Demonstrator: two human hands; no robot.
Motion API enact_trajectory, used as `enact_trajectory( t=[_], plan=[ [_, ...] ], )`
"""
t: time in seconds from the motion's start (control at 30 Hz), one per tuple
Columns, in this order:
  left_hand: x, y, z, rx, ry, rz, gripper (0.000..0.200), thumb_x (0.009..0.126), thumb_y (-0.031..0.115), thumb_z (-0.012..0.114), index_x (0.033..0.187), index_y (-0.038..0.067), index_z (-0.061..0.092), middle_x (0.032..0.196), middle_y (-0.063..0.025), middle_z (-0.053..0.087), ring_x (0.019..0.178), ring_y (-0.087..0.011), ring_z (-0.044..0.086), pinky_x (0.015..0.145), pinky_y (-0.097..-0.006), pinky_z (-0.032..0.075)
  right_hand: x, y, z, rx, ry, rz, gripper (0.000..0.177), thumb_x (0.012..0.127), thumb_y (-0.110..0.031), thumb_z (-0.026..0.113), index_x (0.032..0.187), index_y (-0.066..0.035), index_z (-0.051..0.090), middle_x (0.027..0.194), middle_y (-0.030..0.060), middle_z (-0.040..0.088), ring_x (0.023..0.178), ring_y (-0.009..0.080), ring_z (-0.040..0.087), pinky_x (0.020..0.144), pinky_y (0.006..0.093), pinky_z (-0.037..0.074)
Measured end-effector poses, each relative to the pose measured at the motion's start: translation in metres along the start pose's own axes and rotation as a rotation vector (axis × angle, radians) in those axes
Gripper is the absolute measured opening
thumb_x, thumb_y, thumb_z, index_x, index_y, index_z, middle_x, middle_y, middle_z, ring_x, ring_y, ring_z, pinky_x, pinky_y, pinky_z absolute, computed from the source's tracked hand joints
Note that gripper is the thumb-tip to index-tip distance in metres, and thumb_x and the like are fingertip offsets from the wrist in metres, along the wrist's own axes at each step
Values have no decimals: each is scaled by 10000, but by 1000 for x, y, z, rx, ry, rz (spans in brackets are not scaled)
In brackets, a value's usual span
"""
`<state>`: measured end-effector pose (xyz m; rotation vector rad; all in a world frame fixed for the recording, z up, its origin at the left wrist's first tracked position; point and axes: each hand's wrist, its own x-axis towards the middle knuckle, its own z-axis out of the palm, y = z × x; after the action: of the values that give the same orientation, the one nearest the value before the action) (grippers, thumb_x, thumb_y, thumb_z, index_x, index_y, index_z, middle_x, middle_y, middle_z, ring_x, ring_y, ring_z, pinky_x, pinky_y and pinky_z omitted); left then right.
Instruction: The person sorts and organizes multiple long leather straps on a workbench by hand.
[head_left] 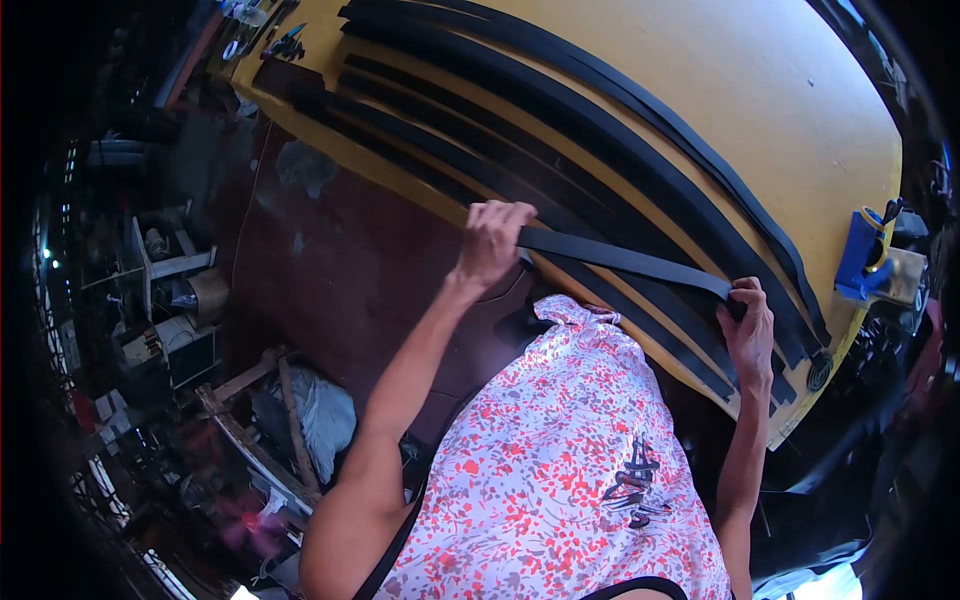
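A dark strip (630,262) stretches between my two hands in the head view, over the near edge of the yellow table. My left hand (492,238) is closed around its left end, fingers curled over it. My right hand (748,325) grips the other end, with the thumb and fingers pressed together. Beneath and beyond the strip, several long black strips (570,125) lie side by side along the table (780,90), curved in this wide view. Some of them pass under the held strip.
A blue tape dispenser (858,255) stands at the table's right edge, near a small dark coil (820,370). Pens (287,43) lie at the far left corner. On the left, a wooden frame (262,440) with a grey cloth (318,420) stands on the dark red floor (330,260).
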<state>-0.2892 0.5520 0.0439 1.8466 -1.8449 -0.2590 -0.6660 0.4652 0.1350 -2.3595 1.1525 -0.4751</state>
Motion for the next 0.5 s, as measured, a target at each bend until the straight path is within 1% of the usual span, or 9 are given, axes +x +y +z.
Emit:
enact_trajectory(
  t=[0.07, 0.1, 0.17, 0.23, 0.3, 0.37, 0.4, 0.43, 0.5],
  plan=[
    [-13, -40, -19, 21, -8, -30, 278, 755, -21, 600, 1006, 93, 633, 901, -53, 680, 950, -263, 627, 821, -401, 433, 1, 2, -5, 2, -12, 18, 409, 724, 78, 732, 989, -25, 437, 940, 163, 563, 765, 344, 620, 692, 364, 522],
    [-17, -58, -32, 72, 2, -37, 191, 828, 44, 574, 997, 100, 643, 895, -44, 693, 948, -241, 630, 802, -390, 440, -1, 4, -5, 2, -13, 8, 409, 724, 78, 732, 989, -25, 437, 940, 163, 563, 765, 344, 620, 692, 364, 522],
    [-23, -100, -62, 122, -32, -102, 201, 844, 52, 552, 1006, 118, 648, 933, -39, 690, 966, -257, 621, 811, -398, 444, -5, 14, -1, -4, -31, 13, 397, 729, 80, 726, 983, -26, 441, 939, 162, 562, 763, 346, 618, 692, 364, 521],
    [-25, -144, -90, 206, 23, -139, 233, 824, 36, 546, 1017, 119, 647, 963, -54, 683, 985, -274, 615, 823, -401, 444, -11, 18, 2, -1, -35, 15, 389, 731, 71, 726, 984, -24, 445, 947, 167, 567, 779, 358, 619, 701, 373, 518],
    [-19, -184, -127, 306, 43, -153, 262, 796, -1, 513, 1006, 100, 634, 994, -65, 674, 1027, -292, 598, 839, -419, 438, -18, 29, 7, -42, -47, 74, 384, 730, 49, 734, 994, -22, 465, 992, 178, 584, 833, 379, 623, 739, 395, 510],
    [-6, -220, -163, 457, 89, -174, 255, 787, 30, 510, 1013, 81, 618, 1034, -83, 650, 1080, -301, 563, 873, -423, 408, -29, 42, 13, -61, -33, 107, 383, 728, 30, 741, 1009, -23, 486, 1040, 190, 597, 905, 396, 617, 784, 415, 497],
    [2, -238, -179, 532, 125, -194, 243, 817, 36, 499, 1024, 83, 618, 1093, -85, 635, 1104, -292, 555, 882, -430, 405, -35, 48, 16, -108, -32, 108, 385, 731, 22, 743, 1025, -23, 499, 1074, 198, 598, 949, 403, 608, 807, 422, 492],
    [10, -256, -191, 661, 179, -178, 214, 867, 74, 503, 1053, 93, 608, 1146, -77, 614, 1107, -292, 552, 893, -440, 407, -36, 48, 18, -107, -20, 89, 390, 718, 26, 746, 1013, -23, 496, 1048, 194, 595, 946, 401, 606, 804, 419, 493],
    [32, -284, -210, 877, 209, -236, 233, 938, 177, 508, 1144, 118, 600, 1249, -91, 578, 1163, -320, 531, 924, -463, 420, -34, 39, 19, -61, -53, 125, 402, 695, 34, 749, 999, -24, 493, 1015, 180, 591, 910, 390, 611, 782, 412, 500]
  ],
)
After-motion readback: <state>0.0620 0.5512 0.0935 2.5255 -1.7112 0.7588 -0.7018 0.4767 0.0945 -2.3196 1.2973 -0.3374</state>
